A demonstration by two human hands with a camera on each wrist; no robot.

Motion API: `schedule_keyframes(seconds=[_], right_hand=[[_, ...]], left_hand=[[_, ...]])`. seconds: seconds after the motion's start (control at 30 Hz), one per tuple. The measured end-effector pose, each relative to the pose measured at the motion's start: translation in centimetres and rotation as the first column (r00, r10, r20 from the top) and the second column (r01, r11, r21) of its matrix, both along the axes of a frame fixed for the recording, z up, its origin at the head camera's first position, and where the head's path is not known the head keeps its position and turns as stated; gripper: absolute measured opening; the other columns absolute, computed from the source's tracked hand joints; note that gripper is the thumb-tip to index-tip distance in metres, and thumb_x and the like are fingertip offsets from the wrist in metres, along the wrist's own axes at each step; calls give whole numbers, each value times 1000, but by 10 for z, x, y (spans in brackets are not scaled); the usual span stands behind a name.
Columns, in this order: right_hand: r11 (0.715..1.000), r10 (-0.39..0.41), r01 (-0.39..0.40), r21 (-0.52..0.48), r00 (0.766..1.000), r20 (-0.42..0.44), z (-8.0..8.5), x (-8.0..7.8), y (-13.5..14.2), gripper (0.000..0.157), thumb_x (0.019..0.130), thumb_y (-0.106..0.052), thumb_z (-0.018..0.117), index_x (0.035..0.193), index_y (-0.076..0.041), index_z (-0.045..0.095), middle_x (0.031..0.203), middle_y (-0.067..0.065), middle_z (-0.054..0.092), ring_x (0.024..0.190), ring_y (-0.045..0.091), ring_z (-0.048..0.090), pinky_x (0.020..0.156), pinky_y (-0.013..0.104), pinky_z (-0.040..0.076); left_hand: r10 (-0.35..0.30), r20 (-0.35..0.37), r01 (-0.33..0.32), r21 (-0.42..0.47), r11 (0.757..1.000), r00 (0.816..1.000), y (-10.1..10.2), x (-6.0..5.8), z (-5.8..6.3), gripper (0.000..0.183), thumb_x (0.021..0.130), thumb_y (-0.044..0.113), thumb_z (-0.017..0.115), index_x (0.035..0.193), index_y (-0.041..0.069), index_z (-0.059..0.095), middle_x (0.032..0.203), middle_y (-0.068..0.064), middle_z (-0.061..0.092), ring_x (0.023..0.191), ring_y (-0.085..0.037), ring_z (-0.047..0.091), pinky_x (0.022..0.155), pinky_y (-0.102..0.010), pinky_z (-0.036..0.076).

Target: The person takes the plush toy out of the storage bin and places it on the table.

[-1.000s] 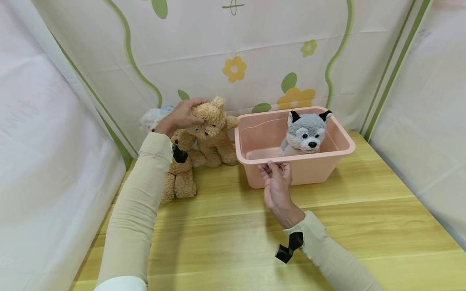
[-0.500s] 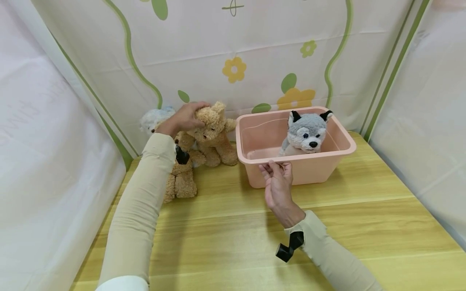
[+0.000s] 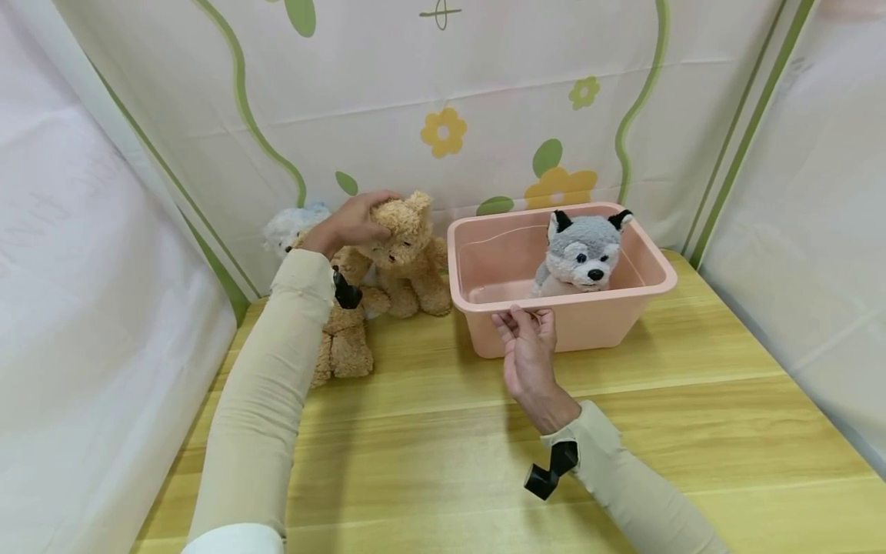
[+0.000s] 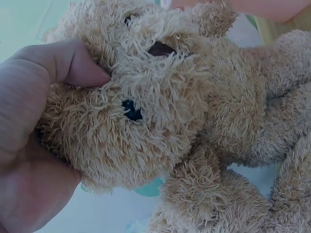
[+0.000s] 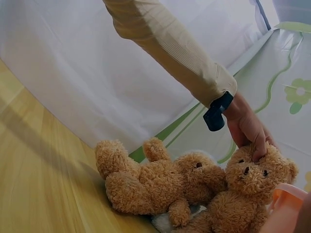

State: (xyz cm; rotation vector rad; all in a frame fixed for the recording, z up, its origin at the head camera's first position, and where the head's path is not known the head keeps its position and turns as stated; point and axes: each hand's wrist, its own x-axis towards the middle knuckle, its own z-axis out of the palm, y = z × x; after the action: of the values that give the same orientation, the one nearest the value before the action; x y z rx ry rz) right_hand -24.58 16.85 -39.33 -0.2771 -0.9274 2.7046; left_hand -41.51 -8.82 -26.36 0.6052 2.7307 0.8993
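My left hand (image 3: 356, 223) grips the head of a tan teddy bear (image 3: 408, 265), which is upright on the table just left of the pink plastic bin (image 3: 464, 305). In the left wrist view the thumb (image 4: 80, 65) presses into the fur beside the bear's eyes. A second brown teddy bear (image 5: 150, 187) sits close by on the left, partly behind my left arm. My right hand (image 3: 531, 358) pinches the bin's front rim between thumb and fingers. Inside the bin, toward the right, sits a grey and white husky plush (image 3: 581, 254).
A pale blue and white plush (image 3: 284, 228) stands behind the brown bear, mostly hidden. White cloth with green vines and yellow flowers (image 3: 443, 132) closes off the back, and plain white cloth hangs at both sides. Under everything lies a wood-grain table (image 3: 429, 469).
The held bear has shifted slightly down and its arm beside the bin has dropped from the rim. My right hand, the bin and the husky have stayed nearly still.
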Motion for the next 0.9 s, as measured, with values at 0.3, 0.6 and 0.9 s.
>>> schedule_keyframes(seconds=[0.3,0.6,0.9], right_hand=[[1000,3,-3,-9,1000,-4,0,1,1,13,99,1,51,96,-11,45,93,3,54,79,13,62,80,25,57],[1000,-6,6,1,1000,-7,0,1,2,14,99,0,52,95,-11,45,91,2,55,79,13,61,80,26,57],[1000,9,-9,4,1000,-16,-1,2,3,13,100,0,50,97,-12,45,94,3,55,80,13,62,81,26,57]], left_hand=[[7,-118,-12,-40,999,993,3,-6,-4,69,93,4,59,155,20,32,161,-11,26,148,-32,22,118,-54,26],[-37,-242,0,-150,989,970,13,-10,-8,64,94,3,52,154,16,33,160,-12,31,140,-37,34,115,-55,29],[-23,-247,-6,-116,993,969,18,-11,-17,64,95,-5,44,153,17,33,161,-9,28,150,-35,16,121,-56,11]])
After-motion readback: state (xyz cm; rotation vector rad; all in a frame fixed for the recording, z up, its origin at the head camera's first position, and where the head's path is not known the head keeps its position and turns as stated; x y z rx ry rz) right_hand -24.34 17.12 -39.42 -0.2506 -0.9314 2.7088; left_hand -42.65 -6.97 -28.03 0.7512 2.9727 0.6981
